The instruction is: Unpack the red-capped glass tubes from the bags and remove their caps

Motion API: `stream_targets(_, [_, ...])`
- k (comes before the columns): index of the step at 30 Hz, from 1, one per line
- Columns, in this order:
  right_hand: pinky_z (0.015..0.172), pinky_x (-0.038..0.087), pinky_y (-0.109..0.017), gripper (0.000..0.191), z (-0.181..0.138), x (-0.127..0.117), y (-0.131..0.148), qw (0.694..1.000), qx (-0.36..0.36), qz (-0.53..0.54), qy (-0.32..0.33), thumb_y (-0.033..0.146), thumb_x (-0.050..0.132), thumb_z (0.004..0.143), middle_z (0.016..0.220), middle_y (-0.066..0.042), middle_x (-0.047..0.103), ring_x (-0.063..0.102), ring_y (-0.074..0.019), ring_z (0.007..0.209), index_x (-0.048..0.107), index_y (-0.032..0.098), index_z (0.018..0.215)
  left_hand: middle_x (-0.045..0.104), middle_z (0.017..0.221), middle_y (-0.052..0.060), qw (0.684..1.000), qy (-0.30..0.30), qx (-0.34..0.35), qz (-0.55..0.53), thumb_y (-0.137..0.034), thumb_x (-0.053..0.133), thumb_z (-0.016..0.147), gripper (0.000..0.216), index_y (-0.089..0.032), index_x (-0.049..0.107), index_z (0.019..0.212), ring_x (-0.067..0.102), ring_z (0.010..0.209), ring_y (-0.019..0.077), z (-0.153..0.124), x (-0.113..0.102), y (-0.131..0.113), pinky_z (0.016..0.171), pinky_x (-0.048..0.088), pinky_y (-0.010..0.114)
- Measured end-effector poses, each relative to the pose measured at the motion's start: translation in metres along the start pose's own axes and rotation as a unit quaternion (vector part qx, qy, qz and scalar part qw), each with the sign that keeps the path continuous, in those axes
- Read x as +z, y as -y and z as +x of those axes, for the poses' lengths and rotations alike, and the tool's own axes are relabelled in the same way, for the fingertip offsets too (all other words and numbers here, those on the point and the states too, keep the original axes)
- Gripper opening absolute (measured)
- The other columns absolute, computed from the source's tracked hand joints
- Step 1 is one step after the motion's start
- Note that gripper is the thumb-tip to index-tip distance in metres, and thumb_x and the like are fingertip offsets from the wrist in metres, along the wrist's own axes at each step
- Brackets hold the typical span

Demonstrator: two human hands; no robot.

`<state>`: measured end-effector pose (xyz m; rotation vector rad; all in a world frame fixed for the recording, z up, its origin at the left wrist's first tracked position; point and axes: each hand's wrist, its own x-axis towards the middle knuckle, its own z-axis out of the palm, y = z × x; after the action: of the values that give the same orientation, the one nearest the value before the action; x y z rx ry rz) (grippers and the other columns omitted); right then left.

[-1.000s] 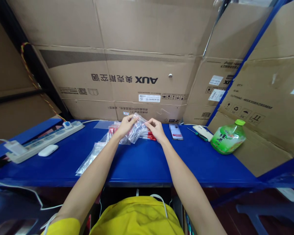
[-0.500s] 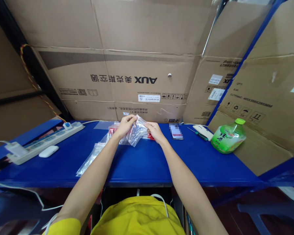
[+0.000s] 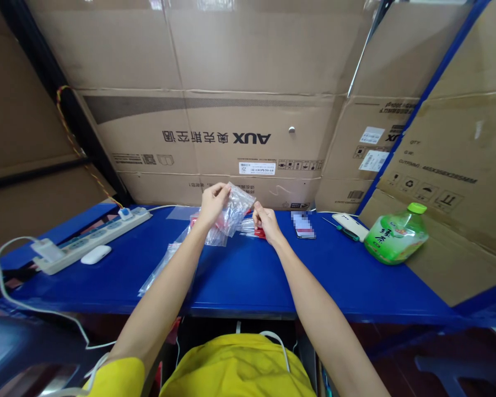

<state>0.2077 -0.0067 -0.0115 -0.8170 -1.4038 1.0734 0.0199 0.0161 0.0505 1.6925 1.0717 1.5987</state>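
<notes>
A clear plastic bag [image 3: 238, 208] is held up over the far side of the blue table. My left hand [image 3: 214, 205] is closed on its upper left edge. At the bag's right corner, my right hand [image 3: 267, 221] has thumb and finger pinched together on the film. Beneath and between the hands lie thin silvery pieces with red ends [image 3: 248, 227], too small to name. More clear bags with red in them [image 3: 215, 236] lie under my left hand. A stack of flat clear bags [image 3: 161, 267] is partly hidden by my left forearm.
On the left are a white power strip [image 3: 95, 241] and a white earbud case [image 3: 96, 255]. To the right lie a phone [image 3: 303, 225], a green-handled screwdriver [image 3: 347, 234], a white oblong object [image 3: 349, 225] and a green tea bottle [image 3: 397, 234]. Cardboard [image 3: 215, 138] walls the back.
The view has shifted slightly. My left hand has risen a little with the bag, and the hands are farther apart. More of the silvery pieces shows between them.
</notes>
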Motion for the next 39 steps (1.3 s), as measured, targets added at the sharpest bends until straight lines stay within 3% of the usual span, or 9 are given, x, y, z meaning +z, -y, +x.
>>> stream_targets(5, [0.047,0.036,-0.027,0.074,0.001,-0.001,0.000,1.000,0.006,0.011,-0.020,0.089,0.045,0.084,0.047,0.003,0.035,0.037,-0.0111,0.044,0.054,0.022,0.055,0.038,0.058,-0.005,0.998,-0.038,-0.020,-0.040,-0.050,0.061,0.094,0.036,-0.020,0.053,0.077,0.032,0.047,0.0079,0.017,-0.022,-0.047,0.046,0.024,0.023])
stream_targets(9, [0.048,0.038,-0.028,0.073,0.004,-0.001,-0.005,0.999,0.012,0.001,-0.033,0.089,0.041,0.085,0.046,0.004,0.033,0.033,-0.0111,0.043,0.055,0.023,0.056,0.041,0.061,-0.004,0.998,-0.056,-0.030,-0.026,-0.050,0.064,0.092,0.030,-0.020,0.061,0.090,0.034,0.047,0.0078,0.000,-0.048,-0.070,0.045,0.025,0.021])
stream_targets(15, [0.048,0.036,-0.028,0.074,0.005,-0.001,-0.009,0.998,0.012,-0.019,-0.055,0.089,0.041,0.085,0.046,0.004,0.035,0.037,-0.0114,0.042,0.057,0.022,0.058,0.059,0.067,-0.001,0.982,-0.058,-0.093,0.156,-0.051,0.064,0.085,0.047,-0.019,0.064,0.121,0.052,0.055,0.0144,-0.078,-0.104,-0.033,0.052,0.037,0.024])
stream_targets(20, [0.051,0.036,-0.028,0.074,0.005,-0.001,-0.011,0.997,0.005,-0.054,-0.049,0.087,0.038,0.088,0.044,0.004,0.037,0.038,-0.0121,0.042,0.058,0.022,0.059,0.074,0.089,0.007,0.883,-0.012,-0.162,0.440,-0.043,0.047,0.093,0.039,-0.021,0.063,0.121,0.069,0.086,0.0289,-0.132,-0.137,0.002,0.074,0.049,0.035])
stream_targets(24, [0.051,0.035,-0.028,0.074,0.005,-0.001,-0.013,0.997,0.000,-0.071,-0.043,0.087,0.036,0.088,0.045,0.004,0.037,0.038,-0.0122,0.043,0.058,0.022,0.059,0.067,0.121,0.019,0.819,-0.033,-0.110,0.562,-0.039,0.039,0.097,0.047,-0.017,0.061,0.132,0.062,0.114,0.0377,-0.149,-0.131,-0.001,0.094,0.050,0.047])
stream_targets(27, [0.050,0.034,-0.027,0.074,0.004,-0.001,-0.014,0.996,0.006,-0.077,-0.046,0.087,0.036,0.088,0.045,0.004,0.037,0.038,-0.0121,0.043,0.059,0.022,0.059,0.054,0.137,0.025,0.791,-0.064,-0.095,0.601,-0.042,0.038,0.099,0.055,-0.015,0.056,0.143,0.052,0.125,0.0445,-0.150,-0.120,-0.015,0.095,0.049,0.056])
stream_targets(33, [0.051,0.032,-0.027,0.076,0.004,0.001,-0.017,0.995,-0.005,-0.089,-0.042,0.087,0.036,0.088,0.045,0.004,0.039,0.039,-0.0125,0.045,0.059,0.022,0.057,0.037,0.161,0.019,0.810,-0.011,-0.111,0.576,-0.063,0.039,0.098,0.067,-0.025,0.053,0.151,0.035,0.145,0.0474,-0.159,-0.096,-0.025,0.110,0.039,0.066])
stream_targets(36, [0.052,0.032,-0.027,0.076,0.004,0.003,-0.018,0.994,-0.007,-0.103,-0.030,0.087,0.035,0.088,0.045,0.003,0.039,0.039,-0.0125,0.046,0.060,0.022,0.057,0.027,0.169,0.017,0.795,0.054,-0.175,0.579,-0.071,0.044,0.092,0.075,-0.029,0.051,0.154,0.021,0.152,0.0541,-0.171,-0.084,-0.016,0.110,0.029,0.077])
stream_targets(39, [0.053,0.031,-0.028,0.076,0.003,0.004,-0.018,0.994,-0.006,-0.112,-0.020,0.086,0.035,0.089,0.044,0.004,0.038,0.037,-0.0126,0.045,0.060,0.022,0.057,0.026,0.170,0.018,0.783,0.079,-0.184,0.589,-0.065,0.039,0.096,0.073,-0.026,0.045,0.158,0.020,0.154,0.0526,-0.178,-0.076,-0.007,0.112,0.029,0.076])
